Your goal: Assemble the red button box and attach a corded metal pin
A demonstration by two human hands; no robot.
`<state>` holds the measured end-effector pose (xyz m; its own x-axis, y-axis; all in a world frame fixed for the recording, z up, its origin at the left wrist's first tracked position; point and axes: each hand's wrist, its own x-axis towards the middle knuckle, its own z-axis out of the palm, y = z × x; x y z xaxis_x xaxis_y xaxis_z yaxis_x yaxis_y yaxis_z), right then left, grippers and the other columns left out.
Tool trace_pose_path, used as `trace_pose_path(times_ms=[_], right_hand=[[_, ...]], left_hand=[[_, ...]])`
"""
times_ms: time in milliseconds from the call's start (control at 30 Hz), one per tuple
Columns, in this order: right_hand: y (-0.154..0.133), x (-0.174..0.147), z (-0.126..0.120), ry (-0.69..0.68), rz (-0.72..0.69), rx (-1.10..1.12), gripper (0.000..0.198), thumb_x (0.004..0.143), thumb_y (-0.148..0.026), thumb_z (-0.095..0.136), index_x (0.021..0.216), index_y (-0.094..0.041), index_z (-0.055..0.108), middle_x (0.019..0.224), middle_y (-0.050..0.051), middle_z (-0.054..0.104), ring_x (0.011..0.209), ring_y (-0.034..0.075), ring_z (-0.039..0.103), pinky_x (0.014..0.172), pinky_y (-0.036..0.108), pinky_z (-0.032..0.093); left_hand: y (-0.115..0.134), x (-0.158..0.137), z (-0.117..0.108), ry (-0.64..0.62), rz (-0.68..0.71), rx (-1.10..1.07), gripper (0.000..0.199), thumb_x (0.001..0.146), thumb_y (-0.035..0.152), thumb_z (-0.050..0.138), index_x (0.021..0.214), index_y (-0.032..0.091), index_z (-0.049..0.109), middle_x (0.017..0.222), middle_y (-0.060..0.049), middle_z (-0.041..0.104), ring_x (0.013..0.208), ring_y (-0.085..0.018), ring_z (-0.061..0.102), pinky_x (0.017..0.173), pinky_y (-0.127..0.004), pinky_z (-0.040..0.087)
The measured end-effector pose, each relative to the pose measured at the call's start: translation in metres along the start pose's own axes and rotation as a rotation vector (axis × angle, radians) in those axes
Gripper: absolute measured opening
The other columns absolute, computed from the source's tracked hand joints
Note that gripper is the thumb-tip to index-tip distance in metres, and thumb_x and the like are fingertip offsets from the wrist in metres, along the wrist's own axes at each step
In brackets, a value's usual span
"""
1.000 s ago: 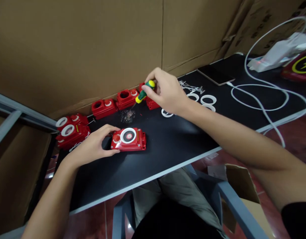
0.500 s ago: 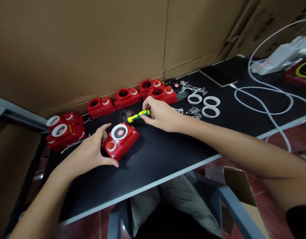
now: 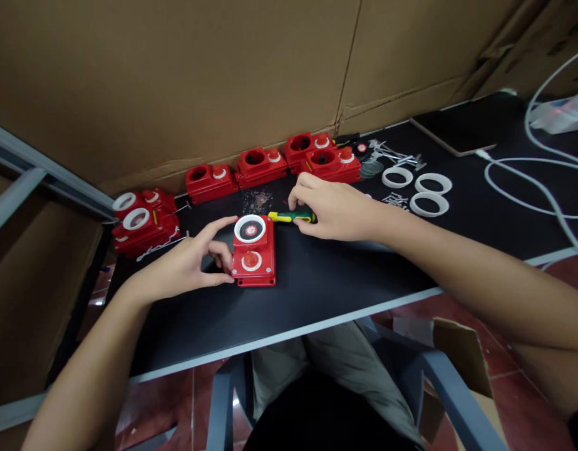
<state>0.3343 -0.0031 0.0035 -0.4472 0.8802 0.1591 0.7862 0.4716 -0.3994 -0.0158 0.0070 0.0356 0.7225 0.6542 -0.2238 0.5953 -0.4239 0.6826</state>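
A red call-point-like box [image 3: 267, 257] with a white ring around a black disc and an orange-red round knob lies face up on the black table. My left hand [image 3: 185, 257] grips its left side, index finger at the upper corner and thumb at the lower one. Just right of the box, my right hand [image 3: 333, 207] pinches a yellow-and-green screwdriver [image 3: 282, 217] between thumb and fingers. The screwdriver's yellow end points at the box's upper right corner; no shaft can be made out.
Several similar red boxes [image 3: 263, 168] with open round holes line the cardboard wall [image 3: 199, 75]. Ringed red boxes [image 3: 150, 228] are stacked at left. White rings [image 3: 428, 204], screws [image 3: 396, 200], metal pieces [image 3: 396, 153], a tablet-like device [image 3: 458, 128] and white cable [image 3: 509, 160] occupy the right.
The red box has been turned so that its knob end now faces me. My right hand has brought the screwdriver level beside the box. The camera view has shifted left.
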Motion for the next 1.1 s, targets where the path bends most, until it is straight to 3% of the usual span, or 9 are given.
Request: trace_pose_path(times_ms=[167,267,400,533,633,767,900,1000,1100], right_hand=[[-0.015,-0.003,-0.003,-0.114,-0.203,0.002,0.027,0.102,-0.024,0.056,0.113,-0.019,0.081,0.109,0.007,0.076,0.088,0.012,0.061,0.077,0.027,0.036],[-0.020,-0.005,0.006,-0.156,-0.316,-0.013,0.035,0.105,-0.023,0.053,0.125,-0.021,0.082,0.119,0.007,0.080,0.099,0.014,0.068,0.077,0.027,0.038],[-0.024,-0.005,0.019,-0.145,-0.416,-0.033,0.050,0.104,-0.021,0.057,0.152,-0.023,0.072,0.128,0.007,0.082,0.102,0.013,0.072,0.075,0.024,0.039],[-0.016,-0.005,0.002,-0.099,-0.441,-0.040,0.036,0.104,-0.024,0.059,0.131,-0.025,0.082,0.116,0.003,0.083,0.091,0.010,0.069,0.072,0.024,0.039],[0.008,-0.006,-0.035,0.060,-0.265,-0.057,0.036,0.108,-0.024,0.051,0.121,-0.021,0.084,0.108,0.005,0.081,0.086,0.009,0.064,0.082,0.025,0.045],[0.061,-0.009,-0.081,0.332,0.252,-0.165,0.040,0.108,-0.019,0.046,0.127,-0.012,0.081,0.124,0.016,0.078,0.098,0.013,0.063,0.099,0.031,0.050],[0.111,-0.013,-0.089,0.234,0.563,-0.258,0.031,0.108,-0.029,0.064,0.126,-0.007,0.076,0.132,0.018,0.074,0.126,0.020,0.068,0.121,0.045,0.055],[0.134,-0.013,-0.078,0.112,0.678,-0.273,0.051,0.107,-0.050,0.071,0.141,-0.012,0.069,0.141,0.013,0.070,0.134,0.021,0.069,0.119,0.046,0.063],[0.144,-0.011,-0.068,0.093,0.739,-0.253,0.053,0.107,-0.050,0.070,0.145,-0.013,0.067,0.143,0.013,0.069,0.132,0.020,0.070,0.117,0.045,0.064]], left_hand=[[-0.003,0.003,0.000,0.114,0.130,0.126,0.052,0.100,0.054,0.082,0.137,0.024,0.062,0.107,-0.006,0.075,0.095,-0.025,0.076,0.089,-0.041,0.065],[-0.006,0.003,0.005,0.278,0.300,0.342,0.049,0.096,0.060,0.088,0.116,0.022,0.065,0.117,-0.009,0.068,0.101,-0.026,0.070,0.090,-0.041,0.064],[-0.005,0.001,0.014,0.415,0.501,0.519,0.073,0.095,0.065,0.090,0.143,0.021,0.058,0.144,-0.018,0.061,0.134,-0.036,0.064,0.115,-0.051,0.059],[0.000,0.002,0.019,0.294,0.483,0.527,0.091,0.096,0.065,0.089,0.163,0.021,0.047,0.153,-0.020,0.063,0.143,-0.039,0.062,0.120,-0.054,0.058],[0.000,0.005,0.021,0.280,0.419,0.476,0.089,0.096,0.069,0.087,0.162,0.022,0.050,0.148,-0.019,0.067,0.135,-0.038,0.067,0.112,-0.052,0.062],[-0.006,0.009,0.022,0.365,0.422,0.524,0.092,0.096,0.076,0.082,0.162,0.020,0.051,0.149,-0.021,0.068,0.135,-0.041,0.068,0.112,-0.056,0.062],[-0.013,0.012,0.020,0.430,0.399,0.583,0.090,0.097,0.074,0.082,0.161,0.017,0.055,0.148,-0.022,0.069,0.137,-0.042,0.067,0.117,-0.059,0.060],[-0.015,0.013,0.017,0.464,0.402,0.595,0.081,0.099,0.067,0.083,0.159,0.019,0.056,0.144,-0.019,0.073,0.134,-0.041,0.068,0.116,-0.059,0.060],[-0.015,0.013,0.016,0.490,0.408,0.604,0.075,0.101,0.062,0.083,0.158,0.020,0.058,0.140,-0.018,0.075,0.135,-0.041,0.068,0.116,-0.060,0.060]])
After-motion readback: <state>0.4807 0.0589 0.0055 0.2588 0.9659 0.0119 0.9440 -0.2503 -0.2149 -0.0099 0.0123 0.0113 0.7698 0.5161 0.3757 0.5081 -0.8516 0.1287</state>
